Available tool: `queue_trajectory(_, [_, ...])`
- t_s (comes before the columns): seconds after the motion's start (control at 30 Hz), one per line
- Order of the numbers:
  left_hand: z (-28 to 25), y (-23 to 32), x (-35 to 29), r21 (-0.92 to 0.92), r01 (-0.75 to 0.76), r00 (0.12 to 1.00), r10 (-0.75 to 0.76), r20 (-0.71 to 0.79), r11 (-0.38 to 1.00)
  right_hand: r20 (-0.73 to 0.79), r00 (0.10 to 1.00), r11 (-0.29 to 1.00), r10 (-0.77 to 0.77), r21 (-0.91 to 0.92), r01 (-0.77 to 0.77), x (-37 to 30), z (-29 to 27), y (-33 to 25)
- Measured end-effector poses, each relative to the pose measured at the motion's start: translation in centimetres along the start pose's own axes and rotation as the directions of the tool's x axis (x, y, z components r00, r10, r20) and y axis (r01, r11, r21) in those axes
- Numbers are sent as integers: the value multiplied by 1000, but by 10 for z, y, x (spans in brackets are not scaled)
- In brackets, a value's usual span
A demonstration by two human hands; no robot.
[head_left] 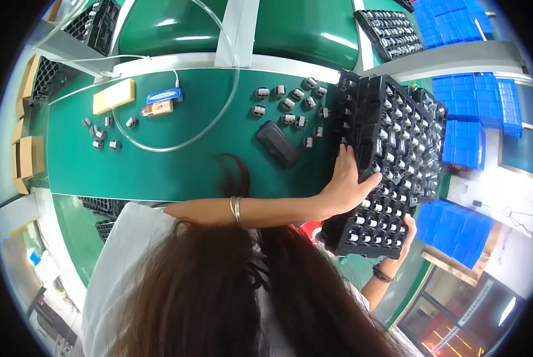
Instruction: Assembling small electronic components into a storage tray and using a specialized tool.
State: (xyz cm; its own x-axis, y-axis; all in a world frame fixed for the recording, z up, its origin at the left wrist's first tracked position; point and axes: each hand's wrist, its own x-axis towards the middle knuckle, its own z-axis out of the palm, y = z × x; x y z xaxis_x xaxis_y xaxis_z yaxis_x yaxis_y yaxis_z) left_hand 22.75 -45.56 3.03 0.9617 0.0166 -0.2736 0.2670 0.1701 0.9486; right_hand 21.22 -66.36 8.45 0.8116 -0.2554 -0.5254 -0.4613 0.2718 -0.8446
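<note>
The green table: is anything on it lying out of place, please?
Possibly: small cylindrical parts lie scattered loose near the black trays, and a smaller group lies at the left, while similar ones sit in rows in the trays.

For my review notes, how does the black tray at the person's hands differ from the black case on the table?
The black tray is much larger than the black case. The tray holds rows of small parts, while the case shows a plain surface. The left hand and right hand are on the tray; neither touches the case, which lies on the green table. Both are black.
</note>
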Motion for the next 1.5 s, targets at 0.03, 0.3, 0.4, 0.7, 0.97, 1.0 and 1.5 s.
queue_trajectory(0.03, [1, 5, -1, 64, 26, 998, -22, -51, 998, 19, 1000, 1000, 22, -8, -22, 8, -8, 1])
queue_trajectory(0.3, [-5, 3, 31, -127, 281, 959, -282, 16, 951, 82, 996, 997, 41, 54, -46, 29, -29, 7])
queue_trajectory(0.4, [-7, 4, 35, -69, 322, 944, -315, 100, 944, 205, 976, 997, 76, 15, -80, 35, -34, 5])
queue_trajectory(0.7, [-13, 20, 25, -221, 233, 966, -200, 161, 947, 68, 998, 1000, -9, 30, 7, 25, -39, 11])
queue_trajectory(0.97, [-5, 29, 13, -203, 197, 978, -178, 107, 959, -23, 993, 989, -118, 84, 120, -1, -9, 13])
queue_trajectory(1.0, [-4, 31, 12, -211, 185, 981, -167, 103, 960, -27, 991, 987, -132, 91, 134, 2, -12, 13])
queue_trajectory(1.5, [-4, 31, 21, -84, 134, 984, -122, 130, 987, -22, 984, 970, -176, 167, 177, 16, -26, 20])
